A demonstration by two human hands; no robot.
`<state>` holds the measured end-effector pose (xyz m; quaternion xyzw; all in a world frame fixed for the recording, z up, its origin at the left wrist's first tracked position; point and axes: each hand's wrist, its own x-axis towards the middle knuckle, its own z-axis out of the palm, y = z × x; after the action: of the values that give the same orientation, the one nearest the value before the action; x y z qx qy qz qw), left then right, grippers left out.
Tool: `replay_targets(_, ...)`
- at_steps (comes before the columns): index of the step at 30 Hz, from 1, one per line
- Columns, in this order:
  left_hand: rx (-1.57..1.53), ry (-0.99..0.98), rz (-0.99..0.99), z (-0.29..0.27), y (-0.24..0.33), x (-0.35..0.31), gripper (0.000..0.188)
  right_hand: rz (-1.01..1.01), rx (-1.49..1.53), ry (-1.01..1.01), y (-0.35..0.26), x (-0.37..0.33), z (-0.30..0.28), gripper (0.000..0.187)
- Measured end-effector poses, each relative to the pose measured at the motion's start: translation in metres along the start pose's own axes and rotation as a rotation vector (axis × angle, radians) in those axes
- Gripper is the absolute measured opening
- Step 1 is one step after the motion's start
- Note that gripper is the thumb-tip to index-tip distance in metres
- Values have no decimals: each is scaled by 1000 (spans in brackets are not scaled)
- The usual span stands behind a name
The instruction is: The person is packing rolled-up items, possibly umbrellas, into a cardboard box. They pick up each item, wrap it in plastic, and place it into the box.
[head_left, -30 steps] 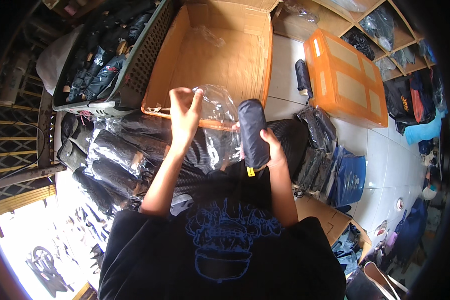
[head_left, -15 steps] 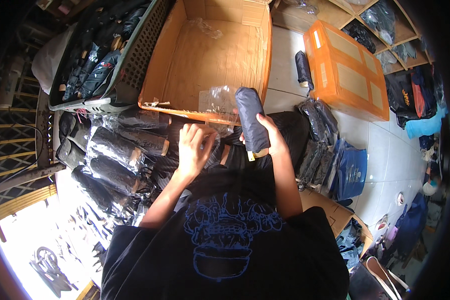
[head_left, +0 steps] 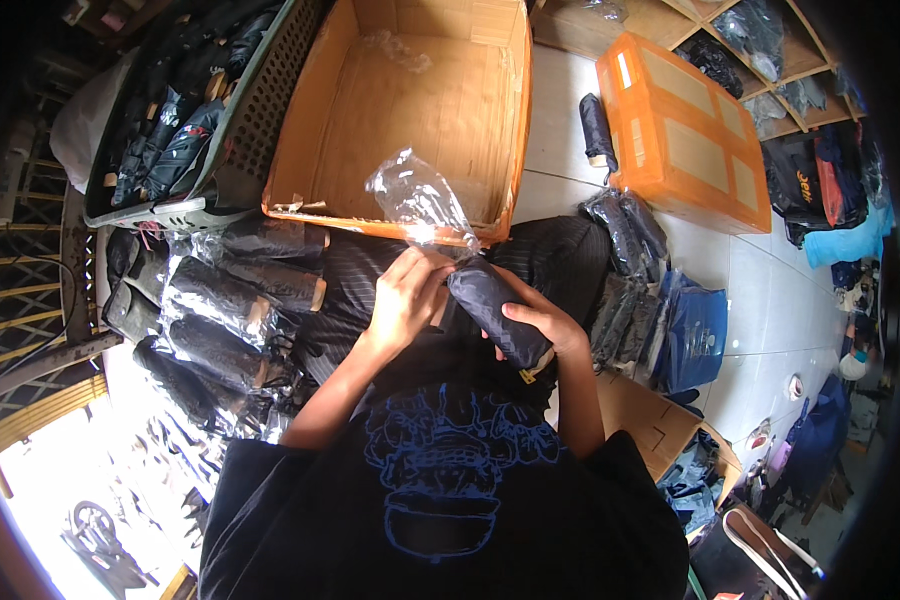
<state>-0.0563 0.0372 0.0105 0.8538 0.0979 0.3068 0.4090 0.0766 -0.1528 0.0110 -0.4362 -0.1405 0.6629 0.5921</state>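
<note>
The person's right hand [head_left: 545, 325] is wrapped around a dark, rolled-up folding umbrella of soft fabric [head_left: 497, 312], its fingers curled round the lower half near the small yellowish tag end. The left hand [head_left: 407, 295] pinches the mouth of a clear crinkled plastic sleeve [head_left: 420, 200] between thumb and fingers, right at the umbrella's upper tip, with the rest of the sleeve standing up loose above it. Both are held over the lap, just in front of the near wall of a large open cardboard box [head_left: 410, 100].

The umbrella looks light and firm along its core but soft on the outside, so a grip round the middle suits it. The sleeve seems thin, slippery and limp, best taken at its open rim.

Sleeved umbrellas [head_left: 220, 320] lie heaped to the left, and an orange plastic crate [head_left: 685, 130] sits on the tiled floor at right.
</note>
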Motion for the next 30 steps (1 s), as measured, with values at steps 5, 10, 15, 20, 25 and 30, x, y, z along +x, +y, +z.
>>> replay_targets(5,-20,-50,60,-4,0,3,14,-16,-221,57,-4,1,3,76)
replay_targets(10,-60,-83,24,-3,5,3,12,-361,-598,181,-3,8,13,75)
replay_targets(15,-134,25,-97,1,17,4,9,-342,-422,210,9,13,15,74)
replay_targets(20,-717,258,-515,17,12,-3,47,-294,-169,184,8,12,29,73)
replay_targets(25,-1031,-68,-661,2,16,7,43,-345,-232,206,11,15,25,72)
replay_targets(30,-924,-69,-793,12,32,-12,36,-282,-110,266,6,16,34,70)
